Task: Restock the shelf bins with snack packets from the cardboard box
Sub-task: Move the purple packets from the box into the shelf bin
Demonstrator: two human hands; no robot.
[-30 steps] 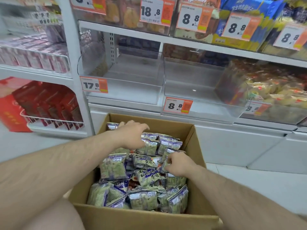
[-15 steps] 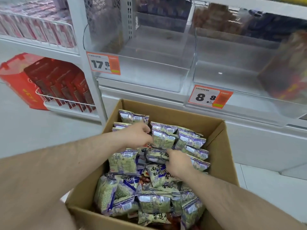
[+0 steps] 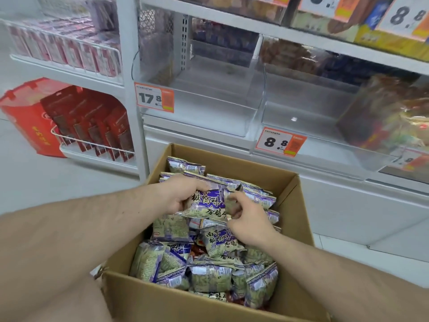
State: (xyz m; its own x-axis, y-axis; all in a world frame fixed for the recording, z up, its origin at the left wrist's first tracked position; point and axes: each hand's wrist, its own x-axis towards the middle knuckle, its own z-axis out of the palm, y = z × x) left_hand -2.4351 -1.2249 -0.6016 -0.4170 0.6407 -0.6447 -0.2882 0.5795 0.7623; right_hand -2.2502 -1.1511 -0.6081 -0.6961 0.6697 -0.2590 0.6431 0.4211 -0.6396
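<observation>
An open cardboard box on the floor holds several green-and-purple snack packets. My left hand and my right hand together grip one snack packet, lifted just above the pile, its printed face toward me. Behind the box stand two clear shelf bins: the left bin with a 17.8 price tag and the middle bin with an 8.8 tag. Neither bin shows a packet inside.
A clear bin at the right holds assorted snacks. White wire shelves at the left carry red boxes, with a red basket beside them. Upper shelves hold more packets and price tags. White floor lies left of the box.
Both hands have closed on one packet and raised it from the pile, turning its front face up. The camera has moved closer to the box.
</observation>
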